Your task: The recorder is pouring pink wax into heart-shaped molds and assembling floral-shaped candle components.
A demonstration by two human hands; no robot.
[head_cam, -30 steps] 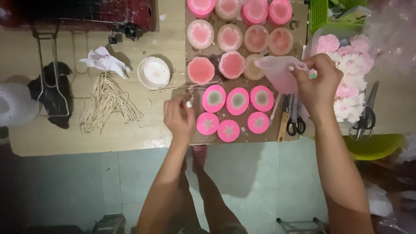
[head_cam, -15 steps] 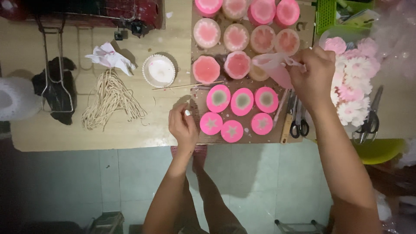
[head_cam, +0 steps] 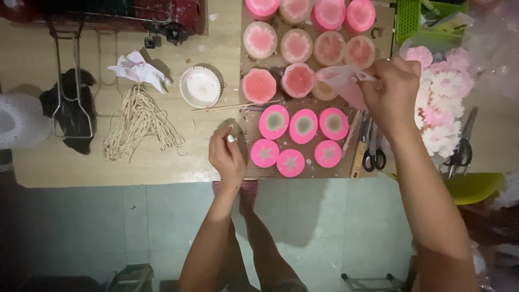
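Note:
My right hand [head_cam: 392,89] grips a soft pale-pink cup [head_cam: 343,81], tilted with its mouth pointing left over the second row of round pink moulds [head_cam: 298,80]. These stand on a brown cardboard sheet [head_cam: 246,121]. Nearer me lie flat bright-pink discs [head_cam: 303,126], some with pale centres, some with star shapes. My left hand [head_cam: 227,157] hovers at the cardboard's left edge with thumb and fingers pinched on a small white piece [head_cam: 231,139]. A thin wooden stick [head_cam: 232,106] lies just beyond it.
Left of the cardboard are a white round dish [head_cam: 200,86], a crumpled tissue [head_cam: 138,67], a bundle of pale strings [head_cam: 138,124] and metal tongs [head_cam: 70,92]. Scissors [head_cam: 373,151] lie at the cardboard's right edge. White and pink flowers [head_cam: 440,92] and a green basket [head_cam: 416,16] sit right.
My right hand has tipped the pink cup a little more over the moulds. My left hand has drawn slightly back toward the table's near edge.

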